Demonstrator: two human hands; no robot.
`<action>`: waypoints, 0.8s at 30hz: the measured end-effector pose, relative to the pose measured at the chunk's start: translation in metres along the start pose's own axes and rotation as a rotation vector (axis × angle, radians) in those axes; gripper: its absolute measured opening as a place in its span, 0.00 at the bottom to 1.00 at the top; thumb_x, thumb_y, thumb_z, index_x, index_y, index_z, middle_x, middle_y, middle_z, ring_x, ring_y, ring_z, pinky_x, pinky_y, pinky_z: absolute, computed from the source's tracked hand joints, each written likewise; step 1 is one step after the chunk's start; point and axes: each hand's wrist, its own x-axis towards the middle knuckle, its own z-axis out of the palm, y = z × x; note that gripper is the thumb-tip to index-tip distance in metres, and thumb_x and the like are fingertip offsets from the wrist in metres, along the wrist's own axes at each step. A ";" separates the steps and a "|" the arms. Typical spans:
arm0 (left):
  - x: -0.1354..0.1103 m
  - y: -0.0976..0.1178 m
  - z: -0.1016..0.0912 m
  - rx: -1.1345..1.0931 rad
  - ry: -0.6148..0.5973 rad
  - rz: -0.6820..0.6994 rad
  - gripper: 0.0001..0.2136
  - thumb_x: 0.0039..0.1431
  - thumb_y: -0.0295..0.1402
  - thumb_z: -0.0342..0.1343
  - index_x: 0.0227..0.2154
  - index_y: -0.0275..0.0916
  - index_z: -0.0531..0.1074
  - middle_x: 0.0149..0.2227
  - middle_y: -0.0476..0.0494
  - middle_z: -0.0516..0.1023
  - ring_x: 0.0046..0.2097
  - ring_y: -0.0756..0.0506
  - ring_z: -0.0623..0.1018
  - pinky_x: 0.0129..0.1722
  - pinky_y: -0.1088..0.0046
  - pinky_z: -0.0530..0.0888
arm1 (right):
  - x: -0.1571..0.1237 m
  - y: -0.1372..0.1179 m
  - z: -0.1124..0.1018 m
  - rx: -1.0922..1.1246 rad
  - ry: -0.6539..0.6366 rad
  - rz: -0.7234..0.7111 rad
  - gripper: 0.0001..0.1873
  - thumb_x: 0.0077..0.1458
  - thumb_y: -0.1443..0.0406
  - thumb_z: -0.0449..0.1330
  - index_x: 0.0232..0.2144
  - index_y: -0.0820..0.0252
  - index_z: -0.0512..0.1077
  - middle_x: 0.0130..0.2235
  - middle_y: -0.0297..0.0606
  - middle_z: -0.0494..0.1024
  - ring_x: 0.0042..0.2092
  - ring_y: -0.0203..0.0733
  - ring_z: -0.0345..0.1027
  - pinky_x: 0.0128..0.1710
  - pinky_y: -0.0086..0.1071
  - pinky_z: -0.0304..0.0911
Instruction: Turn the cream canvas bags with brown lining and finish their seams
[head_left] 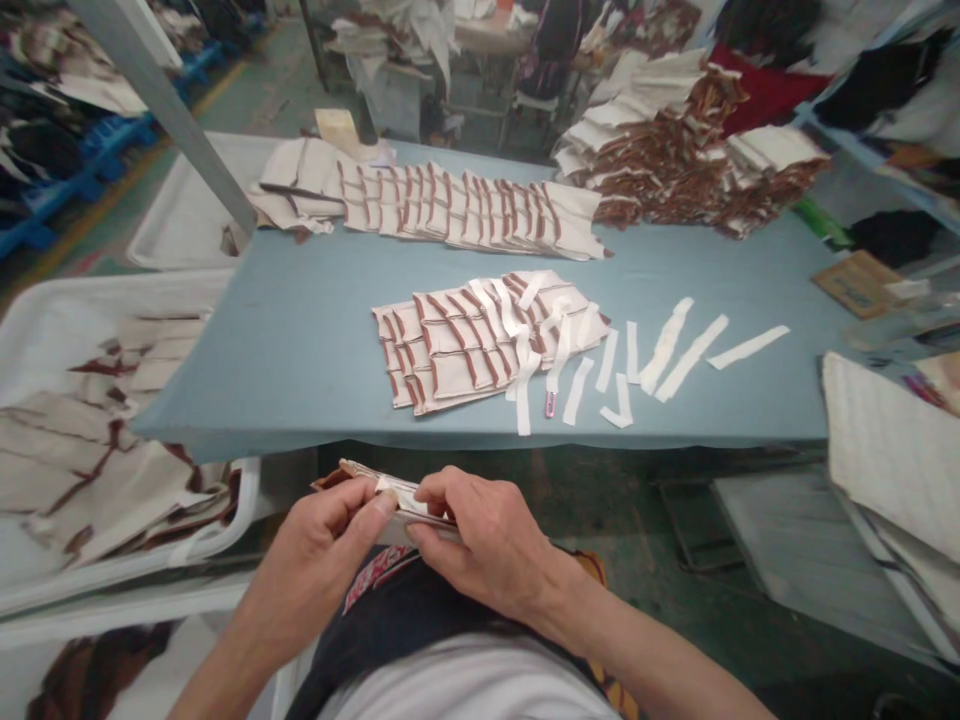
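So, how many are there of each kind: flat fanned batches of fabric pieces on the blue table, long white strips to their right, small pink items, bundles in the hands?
Flat fanned batches of fabric pieces: 2
Long white strips: 3
Small pink item: 1
Bundle pinched by left hand and right hand: 1
Total: 7

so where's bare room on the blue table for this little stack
For the stack: widest bare patch is the table left part, between its left edge and the near fanned pieces. Smaller one at the near right corner, past the white strips. Crowded: the far row and the heap.
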 end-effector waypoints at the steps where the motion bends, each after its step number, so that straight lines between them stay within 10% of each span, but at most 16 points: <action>1: 0.000 0.002 0.000 -0.027 -0.024 0.017 0.23 0.70 0.52 0.55 0.26 0.43 0.79 0.27 0.47 0.81 0.30 0.43 0.78 0.30 0.72 0.76 | 0.002 0.001 -0.001 -0.007 0.029 -0.043 0.04 0.77 0.64 0.59 0.49 0.57 0.73 0.36 0.35 0.85 0.33 0.39 0.78 0.33 0.32 0.65; 7: 0.006 0.009 0.007 -0.104 -0.047 0.090 0.23 0.75 0.50 0.52 0.28 0.42 0.79 0.28 0.48 0.80 0.29 0.44 0.77 0.28 0.72 0.76 | 0.019 0.010 -0.014 -0.120 0.019 -0.333 0.09 0.81 0.67 0.53 0.52 0.56 0.73 0.31 0.28 0.80 0.28 0.36 0.72 0.29 0.33 0.59; 16: -0.002 0.012 0.018 -0.075 0.186 0.025 0.23 0.76 0.47 0.53 0.30 0.40 0.83 0.30 0.48 0.81 0.32 0.44 0.78 0.32 0.71 0.74 | 0.021 0.023 -0.030 -0.042 -0.156 -0.380 0.16 0.76 0.68 0.56 0.31 0.53 0.68 0.26 0.29 0.74 0.25 0.36 0.64 0.27 0.35 0.51; 24: -0.003 0.011 0.014 0.005 0.269 0.099 0.25 0.79 0.48 0.52 0.27 0.43 0.80 0.25 0.52 0.77 0.29 0.45 0.74 0.30 0.71 0.70 | 0.014 0.006 -0.029 0.367 -0.048 0.250 0.11 0.64 0.57 0.68 0.39 0.54 0.71 0.33 0.30 0.78 0.31 0.36 0.69 0.34 0.30 0.62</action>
